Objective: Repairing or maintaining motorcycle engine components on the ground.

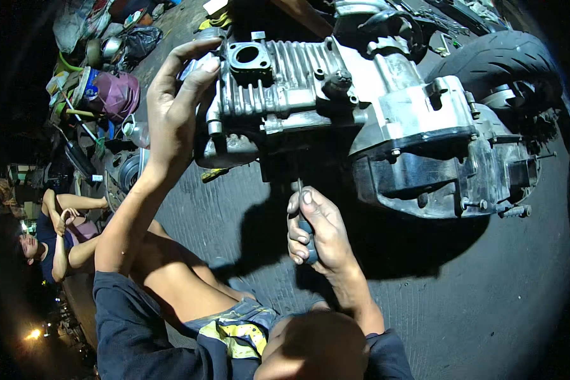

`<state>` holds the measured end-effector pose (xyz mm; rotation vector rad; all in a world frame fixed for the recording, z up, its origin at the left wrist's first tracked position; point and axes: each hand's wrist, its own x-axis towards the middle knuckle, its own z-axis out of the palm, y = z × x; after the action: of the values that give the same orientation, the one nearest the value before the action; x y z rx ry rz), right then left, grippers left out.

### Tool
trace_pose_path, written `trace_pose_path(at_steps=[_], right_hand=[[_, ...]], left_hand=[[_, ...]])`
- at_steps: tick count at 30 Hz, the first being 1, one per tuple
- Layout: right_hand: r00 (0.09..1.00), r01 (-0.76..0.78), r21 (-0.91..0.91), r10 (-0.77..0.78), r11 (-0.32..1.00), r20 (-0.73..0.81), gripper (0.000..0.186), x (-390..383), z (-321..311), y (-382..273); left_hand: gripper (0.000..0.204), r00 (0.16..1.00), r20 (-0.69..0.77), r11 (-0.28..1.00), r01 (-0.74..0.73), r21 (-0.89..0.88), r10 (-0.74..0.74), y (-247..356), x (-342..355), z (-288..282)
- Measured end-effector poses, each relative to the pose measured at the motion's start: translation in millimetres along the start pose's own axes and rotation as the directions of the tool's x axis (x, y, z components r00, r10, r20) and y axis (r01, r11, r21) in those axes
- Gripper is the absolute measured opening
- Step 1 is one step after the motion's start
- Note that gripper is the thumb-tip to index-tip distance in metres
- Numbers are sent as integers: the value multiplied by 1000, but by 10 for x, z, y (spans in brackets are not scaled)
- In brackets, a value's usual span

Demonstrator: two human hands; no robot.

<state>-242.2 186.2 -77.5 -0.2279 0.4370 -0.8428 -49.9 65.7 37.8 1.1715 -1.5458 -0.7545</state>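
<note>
A scooter engine [399,120] with a finned metal cylinder [297,69] stretches across the upper middle. My left hand [180,101] grips the cylinder's left end, with thumb and fingers bent over its edge beside a square flange with a round opening [247,56]. Below the engine, my right hand [320,228] is closed around the dark handle of a screwdriver [306,237]. Its thin shaft points up toward the shadowed underside, where the tip is hidden.
A black tyre [503,57] stands behind the engine at the right. Bags, a purple container [117,92] and other clutter lie at the upper left. Another person [60,237] sits at the far left. Tools [427,22] lie at the top right. Grey ground [462,297] extends below.
</note>
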Motion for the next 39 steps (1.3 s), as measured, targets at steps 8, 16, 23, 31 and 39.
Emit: trace_pose_path(at_steps=[8,16,23,31,39], right_hand=[[997,5,70,-10,998,74,31,-12,-1,-65],[984,-32,5,30,999,175,30,-235,71,-160],[976,38,18,-41,999,215,30,-255,-11,-247],[988,35,-145,-13,989,151,27,-57,-40,-119],[996,-70,-162,62,984,-57,30,91,-10,-4]], left_hand=[[33,1000,-9,999,30,19,-30,18,14,12],[37,997,-30,996,68,62,-66,10,4,-7],[37,997,-49,996,67,63,-64,-3,20,4],[38,999,-19,999,28,32,-27,-15,19,-13],[38,999,-35,998,36,41,-35,16,20,-5]])
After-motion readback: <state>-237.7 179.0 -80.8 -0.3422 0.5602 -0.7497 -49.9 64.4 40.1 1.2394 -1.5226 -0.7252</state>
